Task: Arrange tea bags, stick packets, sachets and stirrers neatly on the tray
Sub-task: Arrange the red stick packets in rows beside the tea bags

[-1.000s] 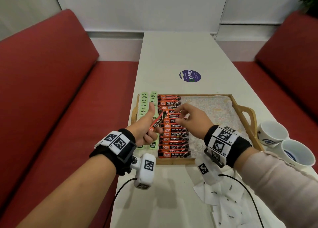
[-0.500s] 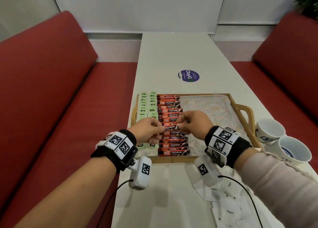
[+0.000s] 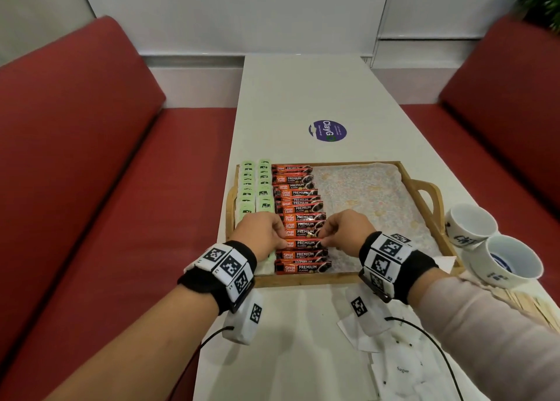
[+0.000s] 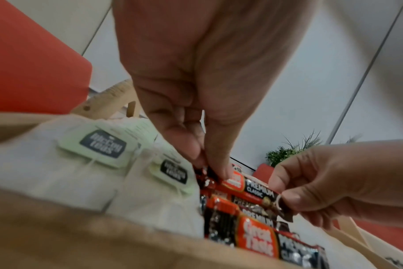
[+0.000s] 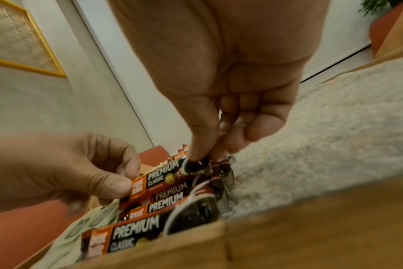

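A wooden tray [image 3: 333,278] holds two columns of green tea bags [image 3: 254,185] and a column of red stick packets [image 3: 298,194]. One stick packet [image 3: 303,243] lies level across that column near its front. My left hand [image 3: 280,240] pinches its left end and my right hand [image 3: 324,240] pinches its right end. The left wrist view shows the left hand [image 4: 209,172] pinching the orange end of the packet [image 4: 253,191], with tea bags [image 4: 104,145] beside it. The right wrist view shows the right hand [image 5: 205,156] pinching the dark end of the packet [image 5: 163,178].
A speckled cloth liner [image 3: 372,194] covers the tray's right half. White sugar sachets [image 3: 400,367] lie loose on the table at the front right. Two white cups [image 3: 469,225] and wooden stirrers [image 3: 527,303] sit right of the tray. Red benches flank the table.
The packet was tilted in my left hand alone. Now both hands pinch its ends and it has come down level onto the column, closer to the tray's front.
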`<state>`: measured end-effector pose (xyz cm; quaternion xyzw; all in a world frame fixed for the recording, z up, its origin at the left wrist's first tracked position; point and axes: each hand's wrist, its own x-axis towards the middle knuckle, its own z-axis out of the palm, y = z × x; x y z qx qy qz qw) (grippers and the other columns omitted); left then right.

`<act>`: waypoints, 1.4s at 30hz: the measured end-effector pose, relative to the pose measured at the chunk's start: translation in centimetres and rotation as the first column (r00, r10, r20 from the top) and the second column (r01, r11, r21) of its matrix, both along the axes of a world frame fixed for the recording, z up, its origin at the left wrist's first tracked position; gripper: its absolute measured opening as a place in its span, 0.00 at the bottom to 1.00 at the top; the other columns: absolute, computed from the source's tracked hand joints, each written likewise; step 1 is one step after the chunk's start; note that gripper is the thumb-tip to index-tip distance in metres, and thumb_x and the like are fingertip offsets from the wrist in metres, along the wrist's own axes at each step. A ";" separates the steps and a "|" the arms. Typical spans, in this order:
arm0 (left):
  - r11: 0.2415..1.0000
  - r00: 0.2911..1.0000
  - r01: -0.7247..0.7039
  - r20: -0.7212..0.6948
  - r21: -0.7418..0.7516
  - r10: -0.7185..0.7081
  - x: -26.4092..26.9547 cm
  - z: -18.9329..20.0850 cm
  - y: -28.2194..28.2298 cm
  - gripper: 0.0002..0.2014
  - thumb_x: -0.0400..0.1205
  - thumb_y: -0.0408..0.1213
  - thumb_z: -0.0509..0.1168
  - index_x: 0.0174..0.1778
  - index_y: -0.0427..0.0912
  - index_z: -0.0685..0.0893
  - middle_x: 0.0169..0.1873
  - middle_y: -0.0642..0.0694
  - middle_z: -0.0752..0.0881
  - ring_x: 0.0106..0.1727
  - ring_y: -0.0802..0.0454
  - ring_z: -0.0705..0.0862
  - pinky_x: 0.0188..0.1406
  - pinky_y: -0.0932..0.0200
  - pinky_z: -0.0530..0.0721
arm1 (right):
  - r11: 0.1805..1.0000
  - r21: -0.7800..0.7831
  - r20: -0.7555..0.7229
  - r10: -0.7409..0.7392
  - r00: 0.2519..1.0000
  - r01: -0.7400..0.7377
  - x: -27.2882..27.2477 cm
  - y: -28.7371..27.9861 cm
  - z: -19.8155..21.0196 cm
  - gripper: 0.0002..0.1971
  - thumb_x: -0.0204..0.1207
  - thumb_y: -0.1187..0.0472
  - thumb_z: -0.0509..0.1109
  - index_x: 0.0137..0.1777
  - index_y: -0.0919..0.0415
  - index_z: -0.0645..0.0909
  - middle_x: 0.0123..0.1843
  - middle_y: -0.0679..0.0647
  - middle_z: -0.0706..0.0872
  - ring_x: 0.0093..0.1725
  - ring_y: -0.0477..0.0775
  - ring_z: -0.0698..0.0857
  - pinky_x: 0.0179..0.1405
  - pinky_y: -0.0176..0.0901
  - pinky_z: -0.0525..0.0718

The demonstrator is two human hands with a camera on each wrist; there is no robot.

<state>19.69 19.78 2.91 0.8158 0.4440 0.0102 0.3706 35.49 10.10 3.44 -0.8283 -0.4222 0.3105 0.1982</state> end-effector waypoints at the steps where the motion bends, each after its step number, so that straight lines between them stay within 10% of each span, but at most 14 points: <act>1: 1.000 1.000 0.005 -0.014 0.011 -0.004 0.1 0.0 0.0 0.10 0.71 0.35 0.78 0.33 0.50 0.82 0.34 0.52 0.87 0.44 0.52 0.87 0.54 0.49 0.86 | 1.000 -0.008 0.009 0.002 1.000 -0.002 0.0 0.0 -0.1 0.02 0.72 0.66 0.77 0.42 0.61 0.87 0.32 0.43 0.83 0.33 0.42 0.80 0.46 0.39 0.82; 34: 0.994 0.957 -0.007 0.288 0.107 -0.024 -3.9 2.7 -13.5 0.06 0.76 0.40 0.74 0.44 0.49 0.83 0.41 0.54 0.84 0.43 0.57 0.81 0.34 0.69 0.70 | 0.893 0.349 0.008 -0.307 0.952 0.285 -5.4 -17.1 3.9 0.04 0.73 0.58 0.75 0.40 0.54 0.83 0.33 0.45 0.81 0.35 0.45 0.79 0.31 0.33 0.72; 42: 0.999 0.963 0.000 0.269 0.044 -0.012 -3.8 0.2 -17.1 0.11 0.77 0.38 0.73 0.53 0.46 0.82 0.49 0.52 0.81 0.53 0.54 0.80 0.52 0.63 0.74 | 0.918 0.242 0.091 -0.344 0.934 0.315 -3.9 -23.1 2.6 0.14 0.74 0.53 0.74 0.59 0.52 0.82 0.58 0.48 0.83 0.56 0.50 0.82 0.50 0.38 0.74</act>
